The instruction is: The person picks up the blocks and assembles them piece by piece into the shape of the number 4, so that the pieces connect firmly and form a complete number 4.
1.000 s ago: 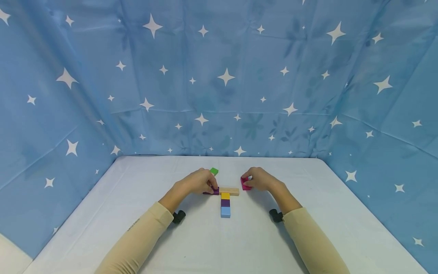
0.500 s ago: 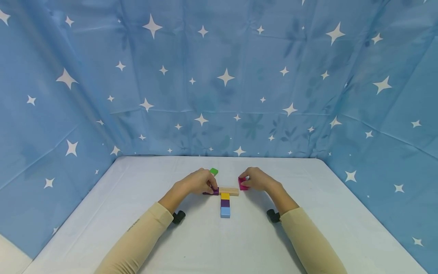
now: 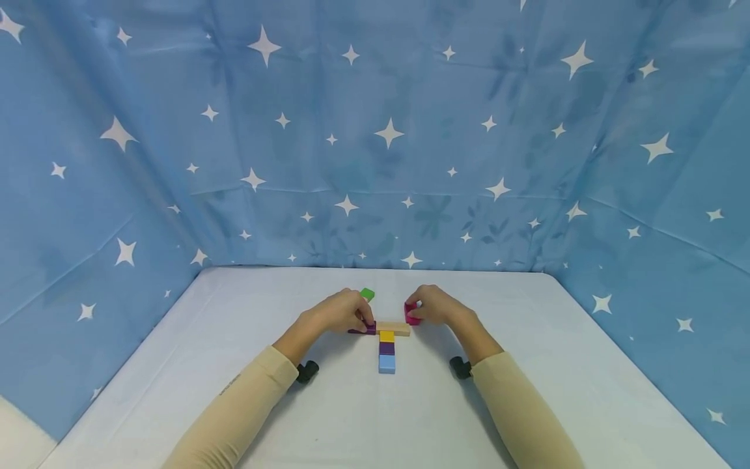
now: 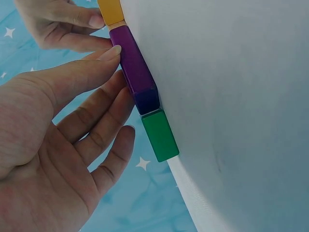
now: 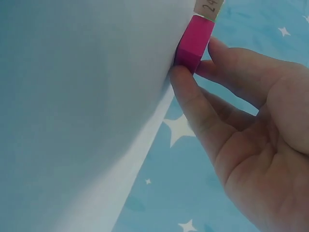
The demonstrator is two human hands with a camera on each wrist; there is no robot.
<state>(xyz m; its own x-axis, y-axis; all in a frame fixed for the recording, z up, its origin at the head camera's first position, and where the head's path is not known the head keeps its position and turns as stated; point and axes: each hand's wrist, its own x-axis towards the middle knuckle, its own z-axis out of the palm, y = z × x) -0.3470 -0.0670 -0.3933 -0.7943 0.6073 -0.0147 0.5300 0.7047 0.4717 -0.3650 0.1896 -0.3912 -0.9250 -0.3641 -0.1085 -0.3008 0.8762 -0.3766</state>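
My left hand [image 3: 346, 309] pinches a purple block [image 4: 135, 63] between thumb and fingers, at the left end of a plain wooden block [image 3: 391, 329]. Near that wooden block's right end, my right hand [image 3: 438, 305] holds a magenta block [image 5: 195, 41] by its sides with thumb and fingertips. In the right wrist view the magenta block sits close against a wooden piece marked with digits [image 5: 208, 8]; whether they touch is hard to tell. Below the wooden block a column runs toward me: yellow block [image 3: 387, 336], small purple block [image 3: 387, 348], light blue block [image 3: 387, 365].
A green block [image 3: 367, 294] lies behind my left hand, partly hidden by it. Everything rests on a white-covered table [image 3: 375, 417]. Blue curtains [image 3: 375, 163] with white stars stand behind and at both sides. Each wrist carries a black camera [image 3: 307, 372].
My right hand has slid the magenta block leftward, up to the right end of the wooden block. The left hand stays in place on the purple block.
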